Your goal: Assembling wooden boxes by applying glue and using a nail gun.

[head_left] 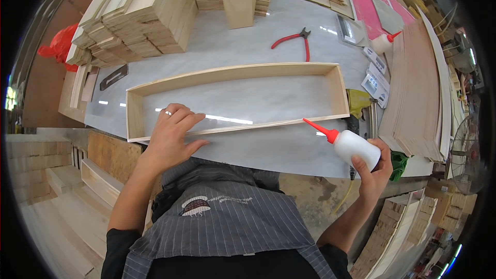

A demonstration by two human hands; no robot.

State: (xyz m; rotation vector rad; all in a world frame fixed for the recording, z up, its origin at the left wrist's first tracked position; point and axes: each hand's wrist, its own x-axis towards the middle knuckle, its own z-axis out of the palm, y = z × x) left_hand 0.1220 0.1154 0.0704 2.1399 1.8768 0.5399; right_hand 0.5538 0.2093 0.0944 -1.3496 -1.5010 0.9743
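Note:
A long, bottomless wooden frame (338,90) lies on the pale grey tabletop (222,36) in front of me. My left hand (175,132) rests over its near side toward the left end, fingers spread and bent across the edge, a ring on one finger. In my right hand (374,170) is a white glue bottle (356,150) with a long red nozzle. It is tilted so that the nozzle tip meets, or nearly meets, the top edge of the frame's near side, right of the middle.
Stacked wooden boards (150,15) rise at the back left. Red-handled pliers (297,39) lie beyond the frame. By its right end are a yellow-green power tool (358,101) and a second glue bottle (382,44). Thin panels (416,88) are piled at the right.

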